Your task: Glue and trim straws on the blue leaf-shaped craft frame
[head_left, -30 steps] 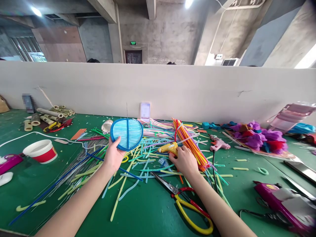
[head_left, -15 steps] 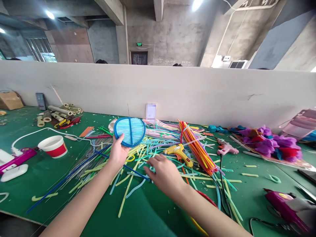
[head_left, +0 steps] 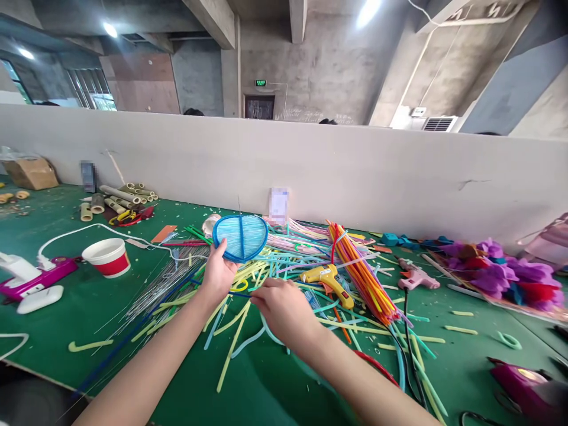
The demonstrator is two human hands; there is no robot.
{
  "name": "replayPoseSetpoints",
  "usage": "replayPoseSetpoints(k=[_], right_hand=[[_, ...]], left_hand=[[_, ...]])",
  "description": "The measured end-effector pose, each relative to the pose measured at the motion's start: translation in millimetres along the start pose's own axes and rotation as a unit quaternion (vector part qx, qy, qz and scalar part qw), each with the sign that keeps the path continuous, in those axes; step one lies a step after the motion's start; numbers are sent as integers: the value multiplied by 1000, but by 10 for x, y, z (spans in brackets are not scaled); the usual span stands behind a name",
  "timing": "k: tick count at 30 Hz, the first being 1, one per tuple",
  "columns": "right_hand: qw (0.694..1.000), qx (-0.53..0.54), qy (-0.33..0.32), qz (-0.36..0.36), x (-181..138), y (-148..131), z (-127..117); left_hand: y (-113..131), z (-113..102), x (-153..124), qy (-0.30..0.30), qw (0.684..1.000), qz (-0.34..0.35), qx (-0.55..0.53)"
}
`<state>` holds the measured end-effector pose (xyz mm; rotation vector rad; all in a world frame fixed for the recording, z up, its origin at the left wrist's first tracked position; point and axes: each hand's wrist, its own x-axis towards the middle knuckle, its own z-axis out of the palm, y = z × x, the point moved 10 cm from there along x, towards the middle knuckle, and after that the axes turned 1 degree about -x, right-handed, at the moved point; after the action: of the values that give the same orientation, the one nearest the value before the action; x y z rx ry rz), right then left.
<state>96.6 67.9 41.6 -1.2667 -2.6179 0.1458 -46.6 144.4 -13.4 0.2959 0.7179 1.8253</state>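
Note:
My left hand (head_left: 220, 273) grips the lower left edge of a blue petal-shaped frame (head_left: 252, 238), filled with light blue strands and split by a dark blue centre rib. A thin wire rises from its top. My right hand (head_left: 284, 307) is closed in a pinch to the right of it, at the end of a dark blue pipe cleaner (head_left: 237, 293). That stem seems to pass behind my left wrist, and its left part is blurred. Beneath both hands lie scattered yellow and light blue pipe cleaners (head_left: 234, 349).
A yellow glue gun (head_left: 328, 281) lies beside an orange pipe-cleaner bundle (head_left: 361, 272). Further right are a pink glue gun (head_left: 417, 277) and purple flowers (head_left: 488, 266). A paper cup (head_left: 106, 258) and a power strip (head_left: 57, 273) stand left. A white partition (head_left: 377, 177) closes the back.
My right hand has moved slightly left and closed onto the dark blue pipe cleaner, which has shifted. My left hand still holds the petal-shaped frame. The whole view has swung a little left.

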Motion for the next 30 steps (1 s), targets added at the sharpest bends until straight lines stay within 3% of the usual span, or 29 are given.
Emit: replayPoseSetpoints(k=[6,9,14,19,24,30], right_hand=[[988,99,94,69,-489,674,-723],[979,162,79,95,-655,921,-889],[956,228,135,128,-883,1267,-1165],[930,254,225,139,-1025,1468,-1161],[933,146,305,127,-1331,1390,-1134],[933,87,334,102,-1744,1334,-1028]], left_hand=[[-21,28,-37,-12,1000,-4,7],[-41,33,-45,-18,1000,-6,25],[-78,192,-128,-89,995,-13,37],[-191,262,-235,-132,988,-59,47],[-321,291,-348,-158,980,-99,71],[-402,326,-436,-174,973,-122,85]])
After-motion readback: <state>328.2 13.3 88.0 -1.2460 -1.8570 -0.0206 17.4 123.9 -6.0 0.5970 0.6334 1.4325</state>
